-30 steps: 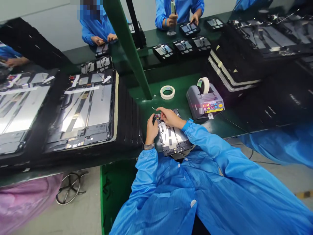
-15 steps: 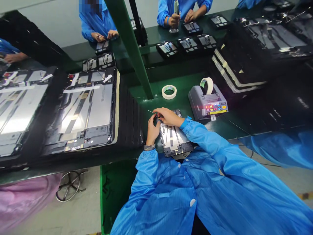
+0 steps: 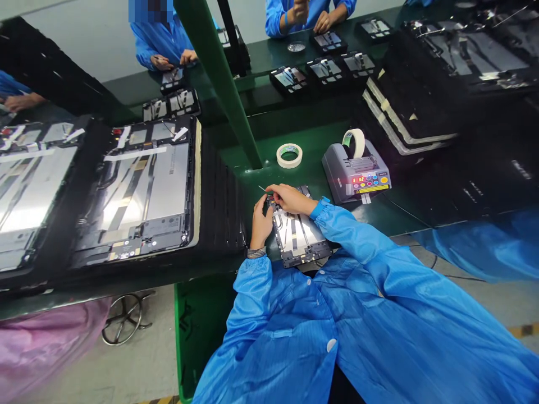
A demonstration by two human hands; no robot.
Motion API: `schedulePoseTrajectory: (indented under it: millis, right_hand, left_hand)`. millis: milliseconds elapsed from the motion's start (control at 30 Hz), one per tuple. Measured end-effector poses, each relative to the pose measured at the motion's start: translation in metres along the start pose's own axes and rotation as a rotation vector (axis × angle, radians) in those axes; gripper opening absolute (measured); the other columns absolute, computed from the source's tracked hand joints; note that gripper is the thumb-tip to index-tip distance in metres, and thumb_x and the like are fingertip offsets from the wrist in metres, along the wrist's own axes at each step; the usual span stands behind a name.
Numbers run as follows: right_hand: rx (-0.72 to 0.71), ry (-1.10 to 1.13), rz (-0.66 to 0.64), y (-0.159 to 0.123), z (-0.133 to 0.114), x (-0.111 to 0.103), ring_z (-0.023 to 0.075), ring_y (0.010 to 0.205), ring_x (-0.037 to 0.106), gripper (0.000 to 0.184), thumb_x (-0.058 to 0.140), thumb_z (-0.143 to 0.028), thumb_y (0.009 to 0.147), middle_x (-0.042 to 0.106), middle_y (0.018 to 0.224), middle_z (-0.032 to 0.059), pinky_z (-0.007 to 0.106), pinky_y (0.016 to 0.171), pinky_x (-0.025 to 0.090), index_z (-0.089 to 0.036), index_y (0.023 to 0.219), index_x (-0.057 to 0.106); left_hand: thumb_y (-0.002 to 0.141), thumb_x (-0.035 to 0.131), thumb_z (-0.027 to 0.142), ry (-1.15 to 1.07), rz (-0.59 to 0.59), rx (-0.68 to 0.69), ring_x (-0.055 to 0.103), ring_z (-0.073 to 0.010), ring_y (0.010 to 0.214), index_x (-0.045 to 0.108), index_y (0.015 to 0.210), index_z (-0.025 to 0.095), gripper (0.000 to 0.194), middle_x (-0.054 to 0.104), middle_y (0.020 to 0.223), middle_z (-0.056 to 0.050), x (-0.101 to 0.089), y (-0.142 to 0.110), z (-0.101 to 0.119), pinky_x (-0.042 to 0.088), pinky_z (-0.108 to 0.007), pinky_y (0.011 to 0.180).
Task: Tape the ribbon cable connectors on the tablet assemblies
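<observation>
An opened tablet (image 3: 298,238), its silver inner plate and dark ribbon cables showing, lies on the green bench close to my body. My left hand (image 3: 261,225) is at its upper left corner, thumb and fingers bent around the edge. Over the tablet's top end reaches my right hand (image 3: 290,198), its fingers pinched close to the left fingertips. A thin pale stick (image 3: 261,189) pokes out to the upper left from the right fingers; its kind is too small to tell. The fingers partly hide the corner beneath them.
A tape roll (image 3: 289,156) lies beyond my hands, and a grey tape dispenser (image 3: 357,171) stands to the right. Black trays (image 3: 219,196) with opened tablets are stacked at left; another stack (image 3: 416,95) rises at right. A green post (image 3: 227,90) slants up ahead. Co-workers sit across.
The right fingers have shifted slightly over the tablet's upper corner, and a little more of that corner shows. A co-worker across has raised the hand with the tool. The camera view has shifted slightly.
</observation>
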State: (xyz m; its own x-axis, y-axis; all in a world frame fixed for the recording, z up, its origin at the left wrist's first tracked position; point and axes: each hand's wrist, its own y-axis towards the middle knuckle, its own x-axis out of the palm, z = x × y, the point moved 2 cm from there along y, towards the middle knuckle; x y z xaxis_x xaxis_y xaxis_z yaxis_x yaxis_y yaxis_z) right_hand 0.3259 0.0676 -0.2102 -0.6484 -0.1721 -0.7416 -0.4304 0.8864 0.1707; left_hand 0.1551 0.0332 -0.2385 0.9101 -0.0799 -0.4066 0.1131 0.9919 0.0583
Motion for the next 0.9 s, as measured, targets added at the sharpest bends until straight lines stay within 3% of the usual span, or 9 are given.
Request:
schedulePoseTrajectory:
  millis: [467,667,800,900]
  right_hand:
    - [0.06,-0.032,0.03,-0.01,-0.005,0.004,0.0246,0.099,0.06,0.061,0.051,0.0,0.088,0.067,0.105,0.0093,0.039,0.092,0.05,-0.017,0.148,0.053]
    - [0.07,0.01,0.11,-0.022,-0.014,-0.005,0.0259,0.101,0.059,0.054,0.049,-0.002,0.089,0.069,0.103,0.0103,0.043,0.096,0.049,-0.013,0.141,0.058]
    - [0.207,0.257,0.26,-0.035,-0.024,-0.011,0.0226,0.09,0.062,0.041,0.052,-0.01,0.091,0.07,0.094,0.0062,0.039,0.088,0.052,-0.015,0.13,0.063]
    - [0.311,0.573,0.218,-0.046,-0.034,-0.006,0.0186,0.075,0.063,0.04,0.052,-0.015,0.092,0.07,0.088,0.0028,0.033,0.072,0.053,-0.017,0.131,0.06]
  left_hand:
    - [0.093,0.067,0.023,0.013,0.066,-0.018,0.059,-0.0258,0.14,0.065,0.139,0.024,0.046,0.066,0.145,-0.009,0.005,0.005,0.003,0.042,-0.048,0.125]
    - [0.09,0.068,0.021,0.026,0.068,-0.011,0.059,-0.0246,0.138,0.064,0.138,0.023,0.047,0.067,0.142,-0.009,0.005,0.008,-0.001,0.042,-0.046,0.124]
    - [0.09,0.069,0.02,0.026,0.07,-0.016,0.059,-0.0249,0.138,0.064,0.136,0.024,0.047,0.067,0.142,-0.009,0.006,0.008,-0.002,0.042,-0.045,0.124]
    - [0.089,0.067,0.018,0.039,0.07,-0.006,0.059,-0.0231,0.138,0.061,0.137,0.026,0.049,0.066,0.142,-0.007,0.006,0.007,-0.001,0.043,-0.043,0.123]
